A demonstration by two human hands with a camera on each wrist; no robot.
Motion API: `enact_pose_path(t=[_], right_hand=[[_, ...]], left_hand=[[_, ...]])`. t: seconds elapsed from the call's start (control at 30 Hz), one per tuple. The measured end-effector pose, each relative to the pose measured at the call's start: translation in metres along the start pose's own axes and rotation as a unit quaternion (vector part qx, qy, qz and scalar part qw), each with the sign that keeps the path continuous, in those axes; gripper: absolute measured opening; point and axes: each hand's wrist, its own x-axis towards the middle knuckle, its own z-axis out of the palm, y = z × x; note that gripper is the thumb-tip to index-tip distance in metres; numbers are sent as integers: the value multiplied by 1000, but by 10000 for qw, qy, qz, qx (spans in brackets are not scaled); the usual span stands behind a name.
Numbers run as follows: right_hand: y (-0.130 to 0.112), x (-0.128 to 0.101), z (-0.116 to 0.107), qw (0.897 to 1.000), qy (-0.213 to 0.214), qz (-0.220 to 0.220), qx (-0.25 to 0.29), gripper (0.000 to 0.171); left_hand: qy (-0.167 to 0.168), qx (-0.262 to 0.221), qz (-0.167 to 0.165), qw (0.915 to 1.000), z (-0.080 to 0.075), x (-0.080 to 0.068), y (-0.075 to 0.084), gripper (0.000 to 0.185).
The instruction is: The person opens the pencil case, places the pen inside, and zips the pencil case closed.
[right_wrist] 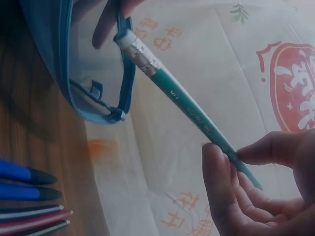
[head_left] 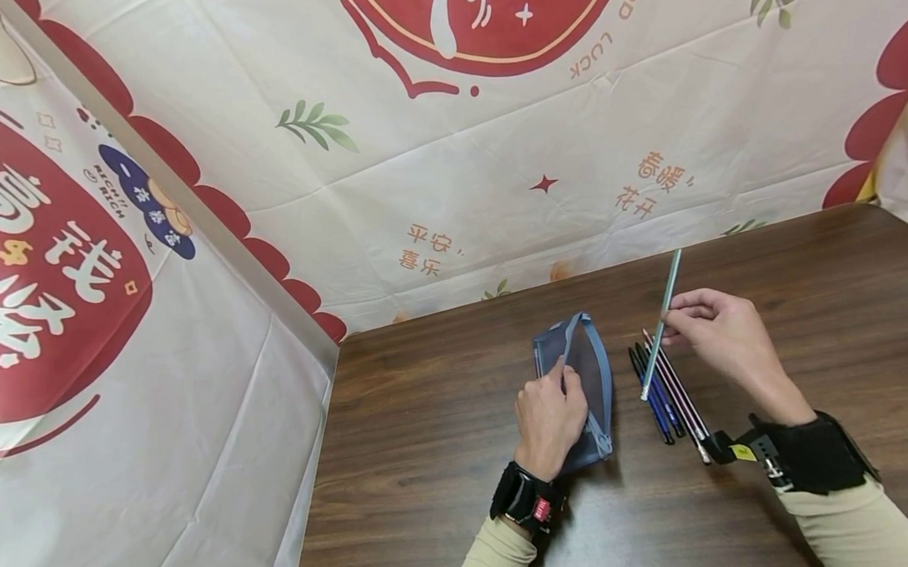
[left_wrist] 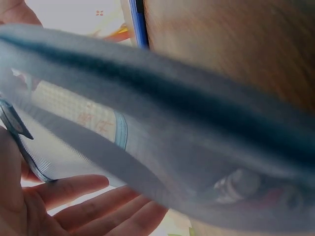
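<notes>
The fingers (right_wrist: 216,172) of the right hand (head_left: 718,328) pinch a green pencil (head_left: 660,339) between thumb and fingertips, near its upper half. The pencil is held above the table (head_left: 800,305), just over the row of pens and pencils (head_left: 671,397). Its long axis runs steeply in the head view: the eraser end points down and toward the person, close to the row, and the other end points up and away, toward the cloth backdrop (head_left: 495,165). In the right wrist view the eraser end points toward the pouch (head_left: 588,379).

The pencil is thin and straight, with a teal green body, small light print along it, a ribbed silver metal band and a whitish eraser at the end. The tip on the far side is hidden behind the fingers in the right wrist view, and too small to tell in the head view.

The left hand (head_left: 549,422) rests on the blue-grey mesh pouch, and its fingers curl around the edge at the opening and hold it. The pouch lies on the dark wooden table, just left of the row. The row holds blue pens with dark ends and thin striped pencils, lying side by side and parallel. Both wrists wear black bands with cameras.
</notes>
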Motion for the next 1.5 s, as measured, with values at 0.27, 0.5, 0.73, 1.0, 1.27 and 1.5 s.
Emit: enact_pose_path(t=[0.27, 0.5, 0.73, 1.0, 1.27, 1.5], right_hand=[[-3, -2, 4, 9992, 89, 14, 392, 30], [-4, -4, 9, 9961, 204, -60, 853, 25], [-5, -4, 16, 9947, 191, -117, 1006, 23], [-5, -5, 20, 9962, 198, -106, 846, 26], [-6, -6, 25, 9968, 202, -78, 772, 27], [-6, -5, 30, 9972, 160, -79, 720, 27]], left_hand=[[20, 19, 64, 10000, 0, 0, 0, 39], [15, -35, 51, 10000, 0, -1, 0, 37], [-13, -17, 7, 10000, -1, -1, 0, 39], [-37, -63, -11, 10000, -1, -1, 0, 38], [-43, -89, -16, 10000, -1, -1, 0, 38], [29, -8, 6, 10000, 0, 0, 0, 39]])
